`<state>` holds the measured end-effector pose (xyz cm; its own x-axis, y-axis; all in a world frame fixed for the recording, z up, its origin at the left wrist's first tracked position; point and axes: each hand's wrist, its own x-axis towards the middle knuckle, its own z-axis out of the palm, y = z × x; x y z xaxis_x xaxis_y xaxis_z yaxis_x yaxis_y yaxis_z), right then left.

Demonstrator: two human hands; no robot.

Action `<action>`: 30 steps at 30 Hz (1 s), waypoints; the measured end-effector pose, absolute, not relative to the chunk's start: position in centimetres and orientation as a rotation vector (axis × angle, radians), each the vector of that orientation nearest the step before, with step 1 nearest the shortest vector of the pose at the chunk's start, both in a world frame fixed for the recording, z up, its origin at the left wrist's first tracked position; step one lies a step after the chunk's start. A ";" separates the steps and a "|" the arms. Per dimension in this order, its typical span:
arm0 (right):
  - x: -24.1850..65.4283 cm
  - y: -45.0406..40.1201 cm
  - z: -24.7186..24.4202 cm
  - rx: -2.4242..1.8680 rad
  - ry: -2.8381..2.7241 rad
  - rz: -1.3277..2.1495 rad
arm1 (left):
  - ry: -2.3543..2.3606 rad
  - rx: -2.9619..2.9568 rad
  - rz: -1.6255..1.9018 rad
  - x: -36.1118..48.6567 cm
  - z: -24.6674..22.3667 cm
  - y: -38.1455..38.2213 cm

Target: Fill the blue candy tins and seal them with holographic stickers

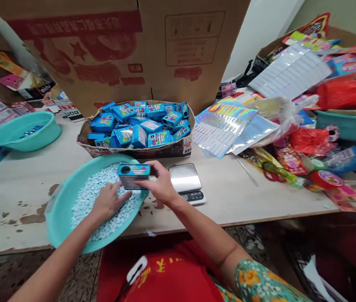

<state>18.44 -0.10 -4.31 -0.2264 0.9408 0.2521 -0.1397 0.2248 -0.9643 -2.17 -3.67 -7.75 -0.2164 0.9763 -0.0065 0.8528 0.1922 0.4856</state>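
My right hand (162, 184) grips a small blue printed box (134, 176) by its right end, thumb in front and fingers behind. A dark round opening shows on the box's upper face. The box is held above a turquoise basin (60, 218), over its right side. Small pale blue and white pellets (92, 188) fill much of the basin. My left hand (110, 202) rests among them just below the box, thumb spread away from the fingers. Some of its fingertips are hidden in the pellets. Whether any pellets lie under the palm is not visible.
Behind the basin stands a cut-down carton (165, 151) full of similar blue boxes. A digital scale (187, 182) sits right of my right hand. Another turquoise basin (23, 142) is at the left. Shiny label sheets (225, 126) and piled packets cover the right side. A tall cardboard panel (153, 50) closes the back.
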 end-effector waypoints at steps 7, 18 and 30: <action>28.7 2.7 -8.9 -1.170 -1.283 0.932 | 2.134 1.878 0.297 -1.5 -7.5 -4.7; 29.4 10.7 -0.9 -1.207 -1.715 0.526 | 1.830 0.696 1.049 -3.9 -6.4 -3.3; 24.0 18.8 0.6 -1.312 -1.712 0.932 | 1.227 0.080 1.443 -6.0 -3.8 -4.8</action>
<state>23.98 18.84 0.64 -0.1716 0.9749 0.1416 0.4102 0.2014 -0.8895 -5.99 -4.85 -3.77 -0.3174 0.7573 -0.5708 -0.6852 0.2330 0.6901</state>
